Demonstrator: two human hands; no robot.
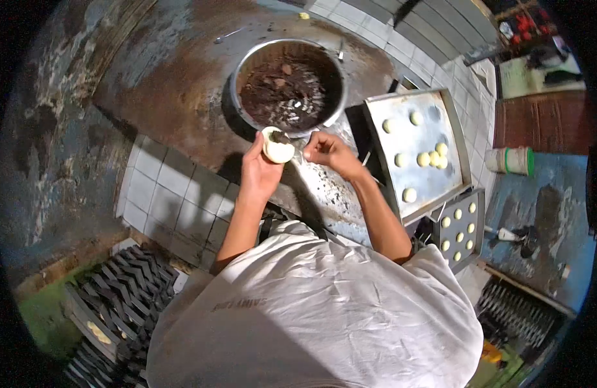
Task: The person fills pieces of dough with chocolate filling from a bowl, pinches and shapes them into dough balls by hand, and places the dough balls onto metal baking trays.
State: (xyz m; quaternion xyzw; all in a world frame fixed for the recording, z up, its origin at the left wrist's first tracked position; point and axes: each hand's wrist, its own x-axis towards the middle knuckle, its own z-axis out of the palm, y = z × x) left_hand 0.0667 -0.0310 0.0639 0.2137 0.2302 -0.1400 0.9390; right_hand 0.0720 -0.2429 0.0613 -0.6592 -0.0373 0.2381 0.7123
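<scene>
My left hand (258,169) is closed around a flattened round of pale dough (278,152), held up near the front rim of a large metal pot. A dark lump of filling (280,137) sits on the dough's upper part. Just to the right, my right hand (331,154) has its fingers pinched together, apart from the dough; what they hold, if anything, is too small to make out. Inside the pot (342,97) lies a dark, crumbly mass (287,87) with a few browner lumps on top.
A metal tray (411,187) with several pale dough balls stands right of the pot. Below it, a darker tray (463,216) holds more balls in rows. The worn worktable (162,84) spreads left; dark slatted racks (127,284) stand at lower left. A white bucket (508,160) is far right.
</scene>
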